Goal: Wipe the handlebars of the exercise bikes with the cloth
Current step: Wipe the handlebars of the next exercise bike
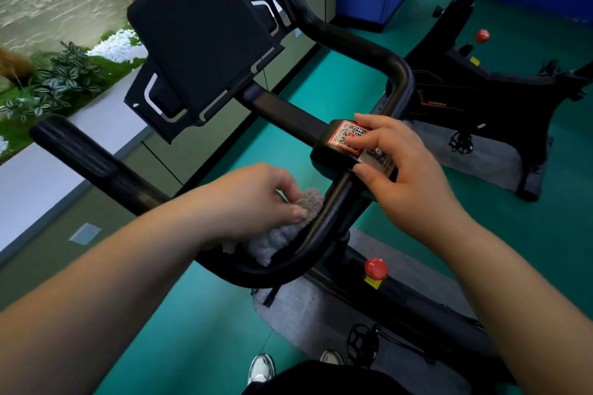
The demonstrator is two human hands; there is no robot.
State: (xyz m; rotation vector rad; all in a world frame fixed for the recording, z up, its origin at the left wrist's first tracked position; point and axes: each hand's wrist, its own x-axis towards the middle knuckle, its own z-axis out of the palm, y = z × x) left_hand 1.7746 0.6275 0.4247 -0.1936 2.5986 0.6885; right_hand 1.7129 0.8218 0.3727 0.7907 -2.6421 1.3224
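Head view: a grey cloth (pixel 282 228) is being pressed against the near curved section of the black handlebars (pixel 324 228), gripped by the curled fingers of the left hand (pixel 253 199). The centre clamp block (pixel 330 151), bearing a red QR sticker (pixel 348 136), is being grasped by the right hand (pixel 401 167), thumb beneath. A second bike (pixel 481 86) is being shown beyond, on green flooring (pixel 529 208).

"HANMA" is printed on the second bike's frame (pixel 449 99)
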